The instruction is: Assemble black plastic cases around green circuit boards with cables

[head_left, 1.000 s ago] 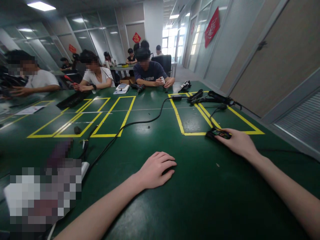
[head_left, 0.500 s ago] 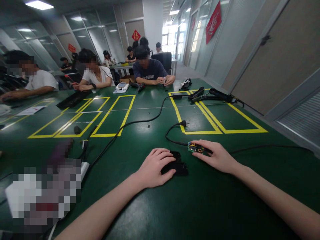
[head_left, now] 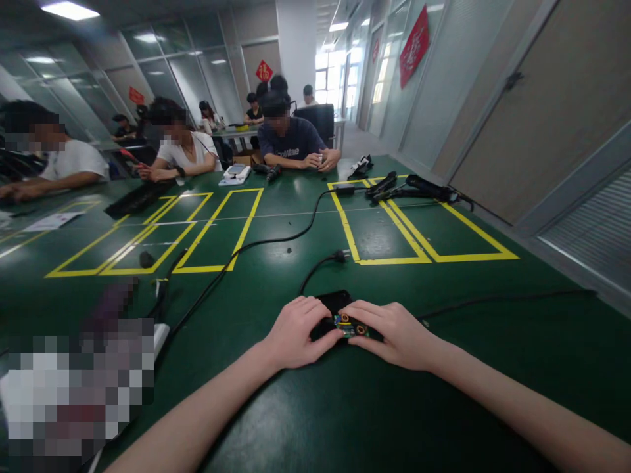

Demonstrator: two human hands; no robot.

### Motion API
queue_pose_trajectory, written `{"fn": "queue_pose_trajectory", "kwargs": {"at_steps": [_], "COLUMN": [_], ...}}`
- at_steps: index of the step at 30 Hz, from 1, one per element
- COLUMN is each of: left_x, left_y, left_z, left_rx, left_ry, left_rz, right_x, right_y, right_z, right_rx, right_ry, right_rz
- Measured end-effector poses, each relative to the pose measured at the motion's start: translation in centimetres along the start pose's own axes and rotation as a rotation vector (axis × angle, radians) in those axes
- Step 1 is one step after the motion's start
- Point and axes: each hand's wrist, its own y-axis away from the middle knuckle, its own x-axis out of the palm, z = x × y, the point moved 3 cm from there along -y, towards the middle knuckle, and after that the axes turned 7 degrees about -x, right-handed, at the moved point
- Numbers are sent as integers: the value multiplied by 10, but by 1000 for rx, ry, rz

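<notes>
My left hand [head_left: 298, 332] is closed at the left end of a black plastic casing [head_left: 336, 301], thumb toward me, fingers on the far side. From the right, my right hand [head_left: 394, 334] grips a small green circuit board [head_left: 350, 327] with copper ring coils between thumb and fingers. The board is held at the near side of the casing, close to my left thumb; whether it sits inside is hidden by my fingers. A short black cord with a plug [head_left: 340, 256] runs out beyond my left fingers.
Yellow tape outlines [head_left: 394, 261] mark the green table [head_left: 305, 420]. A long black cable [head_left: 266, 242] crosses it toward an adapter [head_left: 345, 189]. Black tool-like items [head_left: 428, 188] lie at the far right. A white power strip [head_left: 160, 338] is at left. Several people sit beyond.
My right hand has brought the circuit board left and nearer, against the casing under my left hand. The plug has shifted left and now points right. My left hand stays near its place.
</notes>
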Motion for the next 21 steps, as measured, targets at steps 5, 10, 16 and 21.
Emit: {"fn": "queue_pose_trajectory", "kwargs": {"at_steps": [5, 10, 16, 21], "left_x": [2, 2, 4, 2], "left_y": [2, 1, 0, 0], "left_z": [6, 14, 20, 24], "left_rx": [-101, -165, -177, -188], "left_ry": [-61, -150, -152, -171], "left_rz": [144, 186, 178, 155], "right_x": [5, 8, 7, 6], "right_y": [4, 4, 2, 2], "right_z": [-11, -17, -20, -21], "right_rx": [29, 104, 151, 191], "right_ry": [-14, -63, -98, -143], "right_rz": [-18, -65, -110, -130]}}
